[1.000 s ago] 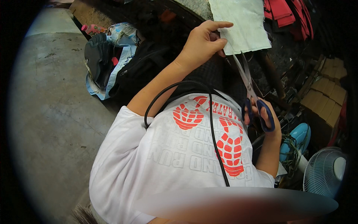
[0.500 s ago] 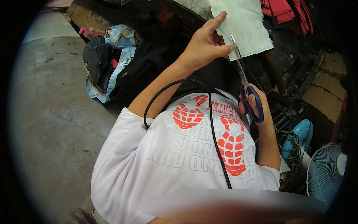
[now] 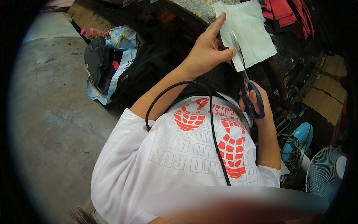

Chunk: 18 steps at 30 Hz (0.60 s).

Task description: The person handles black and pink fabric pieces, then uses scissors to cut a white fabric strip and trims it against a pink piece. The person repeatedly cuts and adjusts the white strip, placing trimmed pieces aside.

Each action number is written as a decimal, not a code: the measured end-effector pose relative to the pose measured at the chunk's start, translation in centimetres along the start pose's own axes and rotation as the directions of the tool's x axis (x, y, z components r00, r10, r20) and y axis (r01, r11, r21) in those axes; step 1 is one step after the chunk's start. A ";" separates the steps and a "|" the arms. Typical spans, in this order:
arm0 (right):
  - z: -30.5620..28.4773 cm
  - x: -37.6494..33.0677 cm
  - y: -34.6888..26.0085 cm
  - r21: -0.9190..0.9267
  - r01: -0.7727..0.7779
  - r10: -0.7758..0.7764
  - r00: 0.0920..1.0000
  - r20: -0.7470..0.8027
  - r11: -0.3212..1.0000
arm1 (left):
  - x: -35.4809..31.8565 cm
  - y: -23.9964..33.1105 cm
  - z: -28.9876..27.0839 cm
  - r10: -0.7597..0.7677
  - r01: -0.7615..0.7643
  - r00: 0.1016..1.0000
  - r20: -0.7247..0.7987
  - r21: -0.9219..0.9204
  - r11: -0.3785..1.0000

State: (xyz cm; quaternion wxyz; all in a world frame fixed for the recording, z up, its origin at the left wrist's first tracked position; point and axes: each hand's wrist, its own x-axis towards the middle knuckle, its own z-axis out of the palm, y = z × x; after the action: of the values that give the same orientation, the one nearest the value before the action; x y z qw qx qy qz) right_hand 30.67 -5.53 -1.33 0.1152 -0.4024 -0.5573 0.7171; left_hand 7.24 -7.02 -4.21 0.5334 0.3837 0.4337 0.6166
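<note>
A pale, off-white piece of woven cloth (image 3: 255,35) with a frayed right edge is at the top of the view. My left hand (image 3: 210,46) pinches its left edge, thumb on top and index finger stretched along the side. My right hand (image 3: 259,99) grips a pair of scissors (image 3: 245,76) by dark blue handles, fingers through the loops. One metal blade lies over the cloth, pointing up and slightly left, close beside my left thumb. The other blade is mostly hidden, apparently under the cloth.
Red pieces (image 3: 281,13) lie at the upper right, beside a grey speckled surface (image 3: 197,9). Dark soles (image 3: 97,61) and a pink bottle (image 3: 91,33) are at left. Cardboard boxes (image 3: 322,93), a blue object (image 3: 300,136) and a fan (image 3: 326,171) stand at right. A black cable (image 3: 216,145) crosses my shirt.
The cloth has shifted nearer and slightly right, so its top edge now shows. The scissors' blades now reach further over it. Both hands keep their grip.
</note>
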 end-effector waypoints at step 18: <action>-0.6 1.6 -1.5 -0.040 -0.003 0.003 1.000 -0.001 0.999 | 1.2 -1.7 -0.9 0.090 -0.090 0.991 -0.103 -0.003 0.996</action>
State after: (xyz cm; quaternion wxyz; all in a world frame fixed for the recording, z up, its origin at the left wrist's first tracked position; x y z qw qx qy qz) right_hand 29.65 -3.62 -0.70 0.1062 -0.4057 -0.5707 0.7060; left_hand 6.76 -5.88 -6.05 0.4834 0.3688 0.4406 0.6605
